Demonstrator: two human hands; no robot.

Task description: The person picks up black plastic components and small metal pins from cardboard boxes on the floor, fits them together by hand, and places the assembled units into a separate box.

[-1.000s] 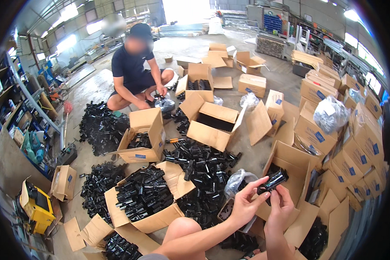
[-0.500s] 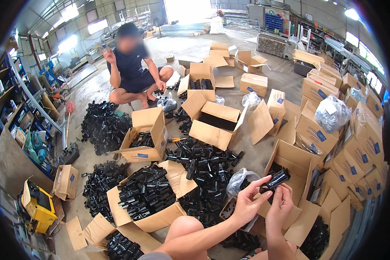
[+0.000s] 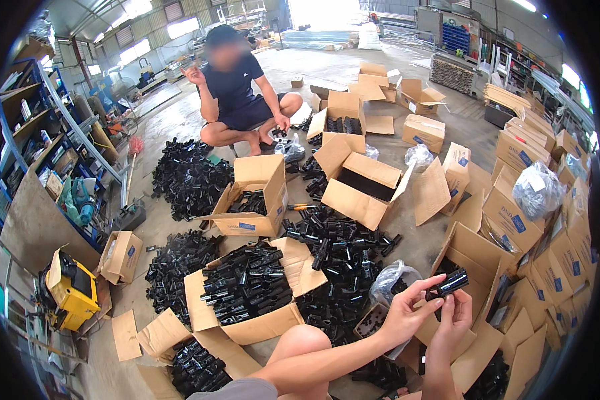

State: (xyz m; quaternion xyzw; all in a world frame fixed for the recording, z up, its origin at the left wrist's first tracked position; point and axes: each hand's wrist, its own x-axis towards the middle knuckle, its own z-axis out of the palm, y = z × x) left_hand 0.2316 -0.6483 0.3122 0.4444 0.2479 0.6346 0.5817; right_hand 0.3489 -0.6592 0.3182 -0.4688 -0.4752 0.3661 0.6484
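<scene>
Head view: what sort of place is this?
Probably a workshop or warehouse: heaps of black parts on a bare floor, stacked cardboard boxes at right, and loaded shelving at left.

You get strong daylight from the far opening (burnt out to plain white), and the floor near it glares pale; your view bends and blackens toward its rim, and a blur covers the co-worker's head.

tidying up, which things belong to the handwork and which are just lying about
Apparently in use: left hand and right hand holding glossy black tubular part; heap of similar black parts; open brown cardboard box

Apparently lying about: yellow-and-black boxy machine; red-headed pole
</scene>
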